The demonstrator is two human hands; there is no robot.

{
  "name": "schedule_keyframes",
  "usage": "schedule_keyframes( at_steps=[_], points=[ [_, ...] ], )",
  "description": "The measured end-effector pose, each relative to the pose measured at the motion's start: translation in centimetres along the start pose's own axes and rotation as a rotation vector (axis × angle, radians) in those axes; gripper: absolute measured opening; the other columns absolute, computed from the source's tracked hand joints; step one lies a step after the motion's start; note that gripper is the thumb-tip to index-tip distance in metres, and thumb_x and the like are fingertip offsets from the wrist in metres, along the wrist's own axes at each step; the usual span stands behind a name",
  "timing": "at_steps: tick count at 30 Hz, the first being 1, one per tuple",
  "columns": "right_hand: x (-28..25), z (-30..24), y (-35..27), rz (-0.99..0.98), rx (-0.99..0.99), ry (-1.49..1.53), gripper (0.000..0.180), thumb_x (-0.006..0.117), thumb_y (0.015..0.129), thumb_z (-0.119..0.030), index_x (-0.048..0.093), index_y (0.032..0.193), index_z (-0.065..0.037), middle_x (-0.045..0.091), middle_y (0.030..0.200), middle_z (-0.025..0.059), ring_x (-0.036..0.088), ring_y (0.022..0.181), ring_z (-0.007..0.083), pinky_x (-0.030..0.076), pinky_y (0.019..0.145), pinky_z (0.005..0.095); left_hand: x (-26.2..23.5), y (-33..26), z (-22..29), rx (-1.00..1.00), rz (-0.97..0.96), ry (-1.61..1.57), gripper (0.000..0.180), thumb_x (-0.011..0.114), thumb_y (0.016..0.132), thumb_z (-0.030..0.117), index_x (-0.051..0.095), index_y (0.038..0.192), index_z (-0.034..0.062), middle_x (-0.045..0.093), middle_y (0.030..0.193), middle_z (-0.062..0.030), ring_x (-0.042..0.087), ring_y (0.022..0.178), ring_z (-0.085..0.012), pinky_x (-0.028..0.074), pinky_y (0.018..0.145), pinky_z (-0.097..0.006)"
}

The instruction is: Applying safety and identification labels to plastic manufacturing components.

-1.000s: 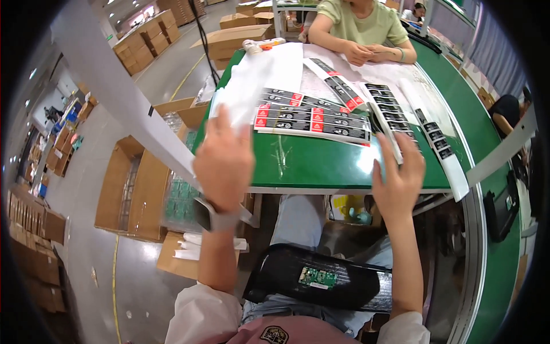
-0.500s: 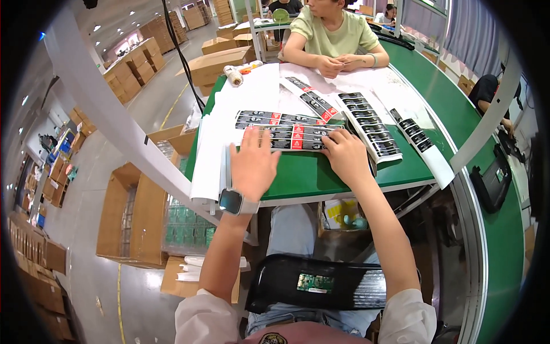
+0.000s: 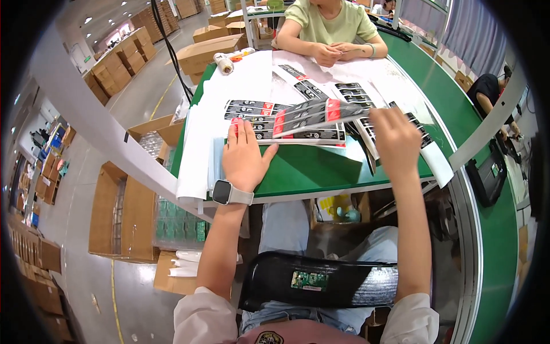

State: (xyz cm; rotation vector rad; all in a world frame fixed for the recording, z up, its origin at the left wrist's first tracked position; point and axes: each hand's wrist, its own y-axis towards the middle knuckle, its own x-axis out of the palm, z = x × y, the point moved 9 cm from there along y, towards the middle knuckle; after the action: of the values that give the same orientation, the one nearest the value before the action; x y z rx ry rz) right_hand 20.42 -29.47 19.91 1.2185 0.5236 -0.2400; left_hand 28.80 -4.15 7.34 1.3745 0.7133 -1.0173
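My right hand [image 3: 395, 140] pinches the right end of a black-and-red label strip [image 3: 312, 116], raised at a slant above the green table [image 3: 298, 172]. Its left end still reaches down to the label sheet [image 3: 318, 136] underneath; whether it is stuck there I cannot tell. With fingers stretched out, my left hand [image 3: 243, 163] lies flat on that sheet's left part and holds nothing. Across my lap rests a black plastic housing [image 3: 344, 286] with a small green circuit board [image 3: 309, 281] in it.
More label sheets [image 3: 358, 94] and white paper [image 3: 246, 74] cover the table's far part. A person [image 3: 329, 28] sits opposite, hands together on the table. Cardboard boxes [image 3: 134, 221] stand on the floor at left; white frame posts [image 3: 103, 109] flank the table.
My right hand has risen and moved right, lifting the right end of a label strip off the sheet. My left hand has stayed flat on the sheet.
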Motion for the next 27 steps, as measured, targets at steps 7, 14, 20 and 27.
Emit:
schedule_keyframes(
  at_steps=[7,14,20,27],
  points=[
    [-2.1,3.8,-0.4,0.051,0.165,0.195,0.013,0.071,0.080,-0.008,0.069,0.092,-0.004,0.068,0.089,0.0062,0.065,0.078,0.0240,0.053,0.062,0.0330,-4.3,0.0,1.3,-0.018,0.248,-0.181,0.052,0.058,0.092,0.040,0.054,0.125,0.0002,0.053,0.134,-0.0239,0.046,0.130,-0.0368,0.034,0.104,-0.060],
    [-2.4,-1.4,-2.0,0.187,-0.119,0.493,0.034,0.078,0.066,-0.002,0.069,0.099,-0.007,0.068,0.095,0.0068,0.067,0.086,0.0255,0.057,0.067,0.0330,-2.1,-0.3,6.2,0.029,-1.013,-2.088,0.056,0.055,0.095,0.044,0.056,0.124,-0.0043,0.064,0.116,-0.0249,0.066,0.099,-0.0382,0.057,0.077,-0.052],
    [0.5,-1.6,-2.9,-0.037,0.001,0.292,0.035,0.066,0.077,-0.002,0.066,0.112,-0.011,0.060,0.119,0.0058,0.056,0.116,0.0245,0.030,0.104,0.0541,-1.2,-1.7,8.9,0.000,-1.116,-1.951,0.038,0.063,0.089,0.012,0.055,0.121,-0.0076,0.069,0.104,-0.0143,0.069,0.094,-0.0248,0.060,0.076,-0.036],
    [-0.2,-5.8,-2.9,-0.059,0.094,0.657,0.035,0.072,0.071,-0.004,0.062,0.104,-0.009,0.056,0.101,0.0067,0.057,0.097,0.0269,0.041,0.081,0.0408,0.8,-0.1,7.9,-0.079,-0.777,-1.825,0.025,0.059,0.083,0.003,0.063,0.108,-0.0009,0.068,0.094,-0.0034,0.065,0.079,-0.0081,0.056,0.075,-0.024]
  ],
)
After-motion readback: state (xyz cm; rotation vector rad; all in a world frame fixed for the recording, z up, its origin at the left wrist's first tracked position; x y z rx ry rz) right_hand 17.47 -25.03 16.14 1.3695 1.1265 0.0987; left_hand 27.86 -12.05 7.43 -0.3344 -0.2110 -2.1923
